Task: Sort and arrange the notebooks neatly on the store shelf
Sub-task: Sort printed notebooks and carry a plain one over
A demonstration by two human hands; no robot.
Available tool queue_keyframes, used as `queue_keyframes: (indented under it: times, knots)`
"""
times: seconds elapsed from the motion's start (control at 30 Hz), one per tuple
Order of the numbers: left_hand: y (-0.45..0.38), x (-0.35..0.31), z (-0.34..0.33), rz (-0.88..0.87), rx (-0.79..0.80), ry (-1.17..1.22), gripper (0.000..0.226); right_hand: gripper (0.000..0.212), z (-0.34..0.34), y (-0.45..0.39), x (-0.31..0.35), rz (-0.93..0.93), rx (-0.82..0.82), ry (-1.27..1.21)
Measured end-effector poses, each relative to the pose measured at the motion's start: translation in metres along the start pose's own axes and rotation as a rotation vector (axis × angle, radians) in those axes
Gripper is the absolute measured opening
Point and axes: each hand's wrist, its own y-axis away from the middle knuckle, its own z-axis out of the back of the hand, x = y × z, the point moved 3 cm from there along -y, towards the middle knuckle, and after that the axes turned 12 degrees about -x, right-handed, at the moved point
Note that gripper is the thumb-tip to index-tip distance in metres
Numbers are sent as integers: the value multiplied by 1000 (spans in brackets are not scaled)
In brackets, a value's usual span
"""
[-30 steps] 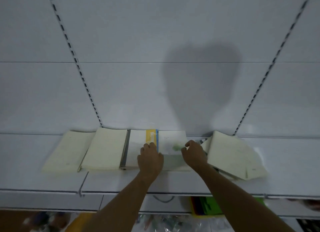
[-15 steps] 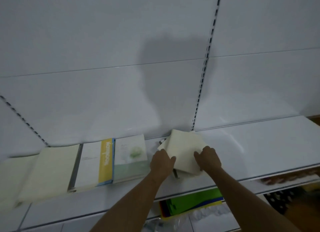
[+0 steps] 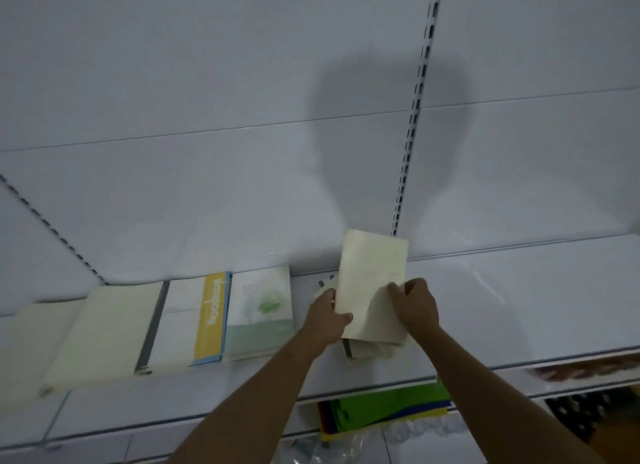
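Nearest us, below the white shelf [image 3: 519,307], we see green and yellow folders [image 3: 384,411] on a lower level. On the shelf, we hold a cream notebook [image 3: 372,283] in both hands: our left hand [image 3: 327,316] grips its left edge with the thumb curled over the cover, and our right hand [image 3: 415,306] grips its right edge with fingers curled. The notebook is tilted up off a small untidy pile of notebooks [image 3: 363,349] lying beneath it. Just left of the cream notebook lies a green-and-white notebook [image 3: 261,316], then a white notebook with a yellow band [image 3: 194,325], then a cream spiral-bound notebook [image 3: 104,335], side by side. Behind the cream notebook rises the white back panel [image 3: 207,82] with a slotted upright [image 3: 414,117].
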Motion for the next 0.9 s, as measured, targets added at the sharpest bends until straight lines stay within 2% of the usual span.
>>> queue_keyframes:
  times: [0.1, 0.23, 0.37, 0.53, 0.7, 0.9]
  knots:
    - [1, 0, 25, 23, -63, 82, 41, 30, -4, 10, 31, 75, 20, -136]
    - [8, 13, 76, 35, -281, 116, 29, 16, -30, 34, 79, 244, 89, -232]
    - [27, 40, 136, 100, -463, 168, 29, 27, -76, 72, 122, 368, 206, -276]
    - [70, 86, 219, 209, -669, 213, 26, 24, -138, 144, 176, 438, 431, -302]
    - [127, 137, 289, 319, -889, 195, 28, 24, -194, 237, 215, 530, 667, -293]
    - [210, 195, 367, 422, -1057, 239, 36, 35, -235, 367, 266, 715, 896, -272]
